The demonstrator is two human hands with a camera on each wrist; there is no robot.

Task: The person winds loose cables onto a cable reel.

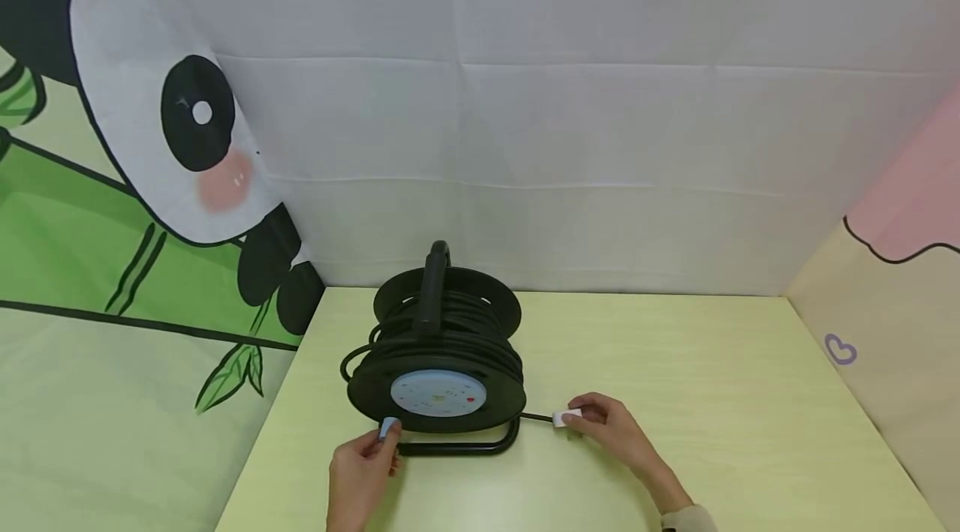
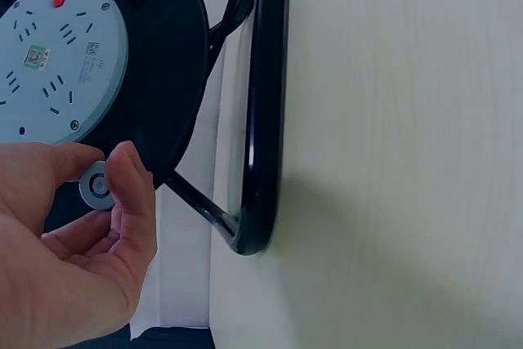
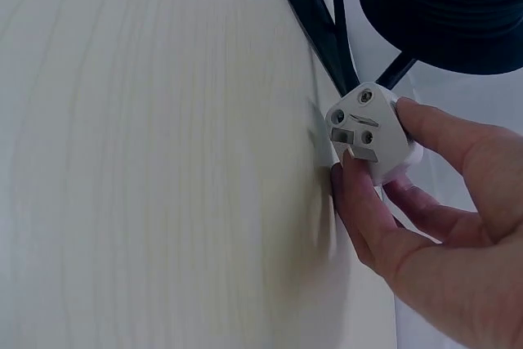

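A black cable reel [image 1: 367, 396] stands on the table, wound with black cable [image 1: 468, 315]. Its front disc carries a round light-blue socket panel [image 1: 438, 393] with a small red button. My left hand [image 1: 360, 469] pinches the light-blue crank knob [image 2: 96, 185] at the lower left edge of that disc, thumb and fingers on either side. To the right of the reel, my right hand [image 1: 613, 434] grips a white plug [image 3: 368, 130] between thumb and fingers. From the plug, a short length of cable [image 1: 536, 417] runs to the reel.
The reel's black tube foot [image 1: 453, 449] lies along the tabletop in front, and its carrying handle [image 1: 431, 290] rises on top. A loop of cable [image 1: 347, 365] sticks out at the left. Printed cloth [image 1: 525, 123] hangs behind the pale table [image 1: 675, 365] and at both sides.
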